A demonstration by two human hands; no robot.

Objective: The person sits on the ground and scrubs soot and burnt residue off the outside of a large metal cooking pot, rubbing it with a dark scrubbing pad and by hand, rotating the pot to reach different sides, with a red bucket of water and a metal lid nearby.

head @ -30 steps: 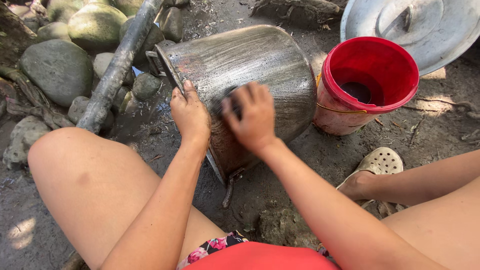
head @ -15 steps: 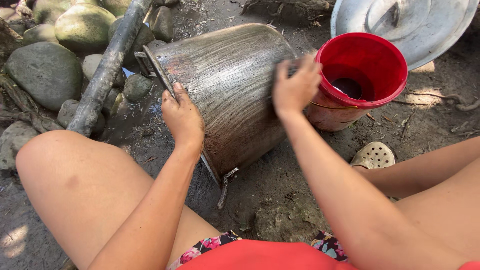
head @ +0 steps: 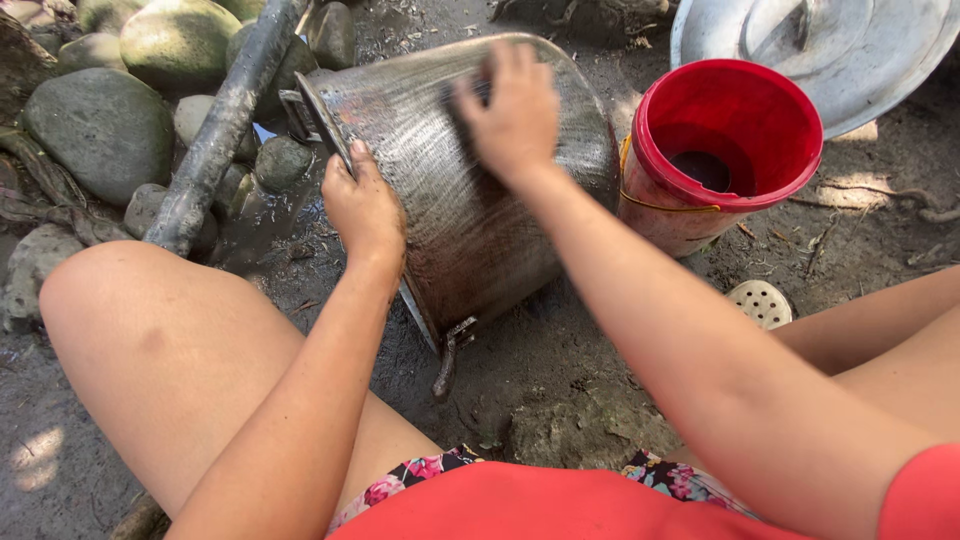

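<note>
light: bright daylight | shadows: dappled on ground | glare: metal lid point(head: 830, 50) | blur: slight, moving hand

left hand point(head: 362, 205) grips rim of tipped metal pot point(head: 470, 190) | right hand point(head: 515, 110) flat on its side | red bucket point(head: 725, 150) beside

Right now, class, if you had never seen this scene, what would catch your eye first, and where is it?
A big soot-darkened metal pot lies on its side on the muddy ground at centre, the left hand gripping its rim and the right hand pressed on its wall. Just right stands a bright red bucket, with a grey metal lid behind it.
</note>
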